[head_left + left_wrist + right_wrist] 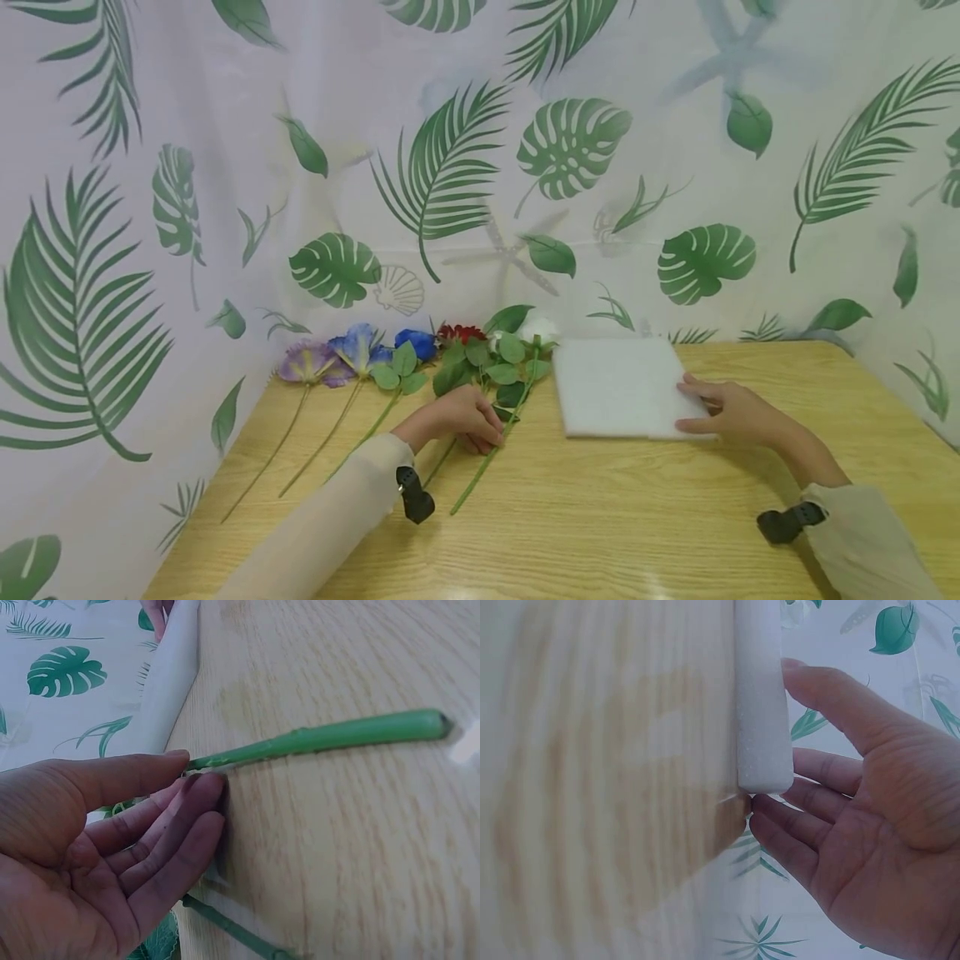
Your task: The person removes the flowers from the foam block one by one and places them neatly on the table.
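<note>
My left hand (468, 417) is low over the table among the flowers and pinches a green stem (360, 733) between thumb and fingertips. That stem runs up to a white flower (537, 327) beside the white foam slab (611, 387). The stem's cut end sticks out past the fingers in the left wrist view. My right hand (738, 412) holds the slab's right edge, thumb on the top face and fingers at the side. Seen edge-on in the right wrist view, the slab's thick side (763, 697) lies on the table; some fingertips are partly hidden.
Left of my left hand lie a purple flower (306, 364), a light blue flower (358, 346), a blue rose (415, 343) and a red flower (461, 333). A leaf-printed curtain (637, 275) stands behind the wooden table (600, 517).
</note>
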A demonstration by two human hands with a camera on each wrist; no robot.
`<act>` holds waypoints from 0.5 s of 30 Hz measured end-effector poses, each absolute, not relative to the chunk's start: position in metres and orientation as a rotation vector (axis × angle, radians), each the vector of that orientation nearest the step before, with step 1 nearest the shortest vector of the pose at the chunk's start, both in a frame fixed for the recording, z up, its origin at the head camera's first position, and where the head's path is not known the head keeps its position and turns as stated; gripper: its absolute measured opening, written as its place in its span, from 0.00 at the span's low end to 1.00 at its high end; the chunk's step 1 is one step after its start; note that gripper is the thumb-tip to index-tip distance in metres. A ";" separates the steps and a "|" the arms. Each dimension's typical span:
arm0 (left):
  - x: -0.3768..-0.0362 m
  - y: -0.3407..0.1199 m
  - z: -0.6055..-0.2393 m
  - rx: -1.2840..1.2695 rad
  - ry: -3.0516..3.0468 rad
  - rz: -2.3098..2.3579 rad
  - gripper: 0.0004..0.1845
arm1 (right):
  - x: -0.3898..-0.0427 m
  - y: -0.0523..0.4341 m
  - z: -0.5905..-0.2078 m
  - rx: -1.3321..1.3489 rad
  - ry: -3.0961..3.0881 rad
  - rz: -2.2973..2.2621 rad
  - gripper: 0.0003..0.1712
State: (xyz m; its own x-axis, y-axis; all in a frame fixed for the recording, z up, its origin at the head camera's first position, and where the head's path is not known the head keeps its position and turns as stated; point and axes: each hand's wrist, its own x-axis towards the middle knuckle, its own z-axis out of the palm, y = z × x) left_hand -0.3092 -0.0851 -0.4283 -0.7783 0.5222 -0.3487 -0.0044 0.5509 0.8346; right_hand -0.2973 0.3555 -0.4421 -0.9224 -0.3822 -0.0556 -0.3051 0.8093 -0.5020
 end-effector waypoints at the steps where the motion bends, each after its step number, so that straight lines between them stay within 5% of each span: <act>1: -0.309 -0.085 -0.428 0.411 2.206 1.195 0.08 | -0.297 0.356 -0.442 -0.540 2.839 -0.747 0.52; 15: -0.310 -0.092 -0.425 0.415 2.198 1.216 0.11 | -0.293 0.352 -0.439 -0.535 2.845 -0.752 0.51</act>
